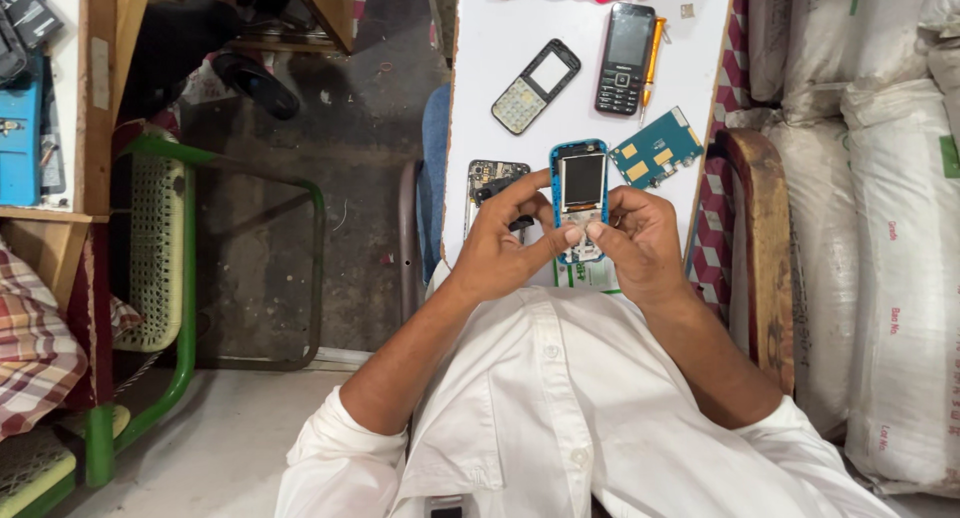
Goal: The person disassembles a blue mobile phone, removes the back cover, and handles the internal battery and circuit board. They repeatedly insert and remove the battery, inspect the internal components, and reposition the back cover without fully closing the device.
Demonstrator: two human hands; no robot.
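While both hands meet over the near end of the white tabletop (500, 48), the scene reads from the left as follows. Far to the left of the fingers stands a green metal-framed chair with a pale perforated plastic back (160, 238), and beside it an open wooden shelf unit (95, 98) holds blue boxes (18, 128) and dark packets; what else lies in it cannot be told. Just behind the left hand (497, 250) lies a bare phone chassis with exposed circuit parts (490, 178), partly covered by the fingers. The left hand's fingers are curled around the left edge of a blue-framed mobile phone body with a small dark screen (580, 183), the thumb pressing its lower part. The right hand (640, 243) grips the right edge of the same phone, thumb tip meeting the left thumb over the keypad area. So the phone sits upright between both hands, clamped from either side. Beyond the fingertips lie a loose black phone front cover with a pale keypad (535, 86), then a complete black bar phone (626, 58) with an orange-handled screwdriver (652, 58) touching its right side. Just right of the fingertips rests a teal circuit board with yellow pads (657, 146). Farthest right, stacked white woven sacks (880, 228) stand closed, their contents hidden.
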